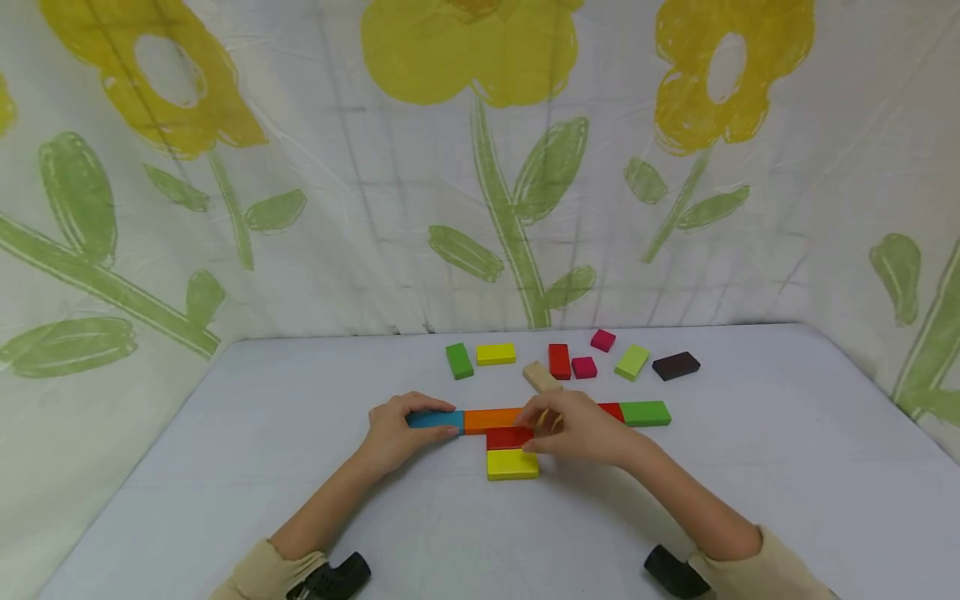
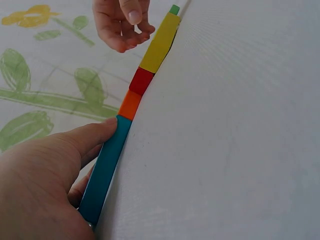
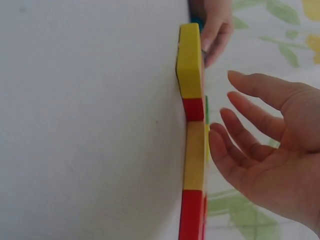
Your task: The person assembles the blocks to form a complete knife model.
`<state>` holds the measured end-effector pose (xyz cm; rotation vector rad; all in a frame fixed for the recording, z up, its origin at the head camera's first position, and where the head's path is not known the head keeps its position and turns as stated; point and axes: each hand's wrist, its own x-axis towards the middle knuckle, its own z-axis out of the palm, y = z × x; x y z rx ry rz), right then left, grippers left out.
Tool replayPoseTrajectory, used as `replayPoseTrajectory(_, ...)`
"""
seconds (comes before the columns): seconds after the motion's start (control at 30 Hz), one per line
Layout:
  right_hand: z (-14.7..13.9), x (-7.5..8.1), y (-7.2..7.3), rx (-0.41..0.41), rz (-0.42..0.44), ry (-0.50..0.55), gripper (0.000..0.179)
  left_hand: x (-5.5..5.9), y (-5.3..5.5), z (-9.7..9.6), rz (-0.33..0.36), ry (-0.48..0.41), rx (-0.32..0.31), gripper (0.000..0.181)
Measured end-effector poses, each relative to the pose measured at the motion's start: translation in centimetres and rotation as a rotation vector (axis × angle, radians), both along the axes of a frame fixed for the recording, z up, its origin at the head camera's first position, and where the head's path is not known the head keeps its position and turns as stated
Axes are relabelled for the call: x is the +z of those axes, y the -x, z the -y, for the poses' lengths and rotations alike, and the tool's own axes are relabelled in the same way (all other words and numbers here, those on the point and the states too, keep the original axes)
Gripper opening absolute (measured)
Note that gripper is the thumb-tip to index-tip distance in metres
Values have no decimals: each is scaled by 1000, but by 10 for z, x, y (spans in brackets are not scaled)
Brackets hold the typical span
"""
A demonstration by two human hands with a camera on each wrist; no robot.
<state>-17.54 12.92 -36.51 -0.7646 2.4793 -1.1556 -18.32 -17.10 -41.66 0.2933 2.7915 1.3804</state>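
Note:
A row of painted wooden blocks lies across the table. My left hand [image 1: 396,429] holds the blue block [image 1: 435,419] at the row's left end, thumb on the near side and fingers on the far side. Touching it on the right is an orange block [image 1: 491,421]. Below that, a red block [image 1: 508,438] and a yellow block [image 1: 513,465] are stacked toward me. My right hand [image 1: 581,429] hovers over the middle, fingers loosely bent and holding nothing, partly hiding a natural wood block [image 3: 195,155]. Beyond it are another red block [image 1: 612,412] and a green block [image 1: 647,413].
Behind the row lie loose blocks: green [image 1: 460,361], yellow [image 1: 496,354], plain wood [image 1: 542,377], red [image 1: 559,361], lime [image 1: 632,362], black [image 1: 676,366] and small pink ones [image 1: 584,367]. A flower-printed curtain [image 1: 330,250] hangs behind the white table [image 1: 225,467].

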Motion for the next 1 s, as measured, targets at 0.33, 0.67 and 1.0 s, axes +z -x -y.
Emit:
replayPoseTrajectory(0.33,-7,8,18,-59,-83,-3,30,0,0,0,10,-6,11,27)
replayPoseTrajectory(0.67,-15,9,39,-169,-103,-29,32,1,-1,0,21,-20,11,27)
replayPoseTrajectory(1.0,-18,8,57,-316,-85,-66,37,0,-1,0,16,-17,3,27)
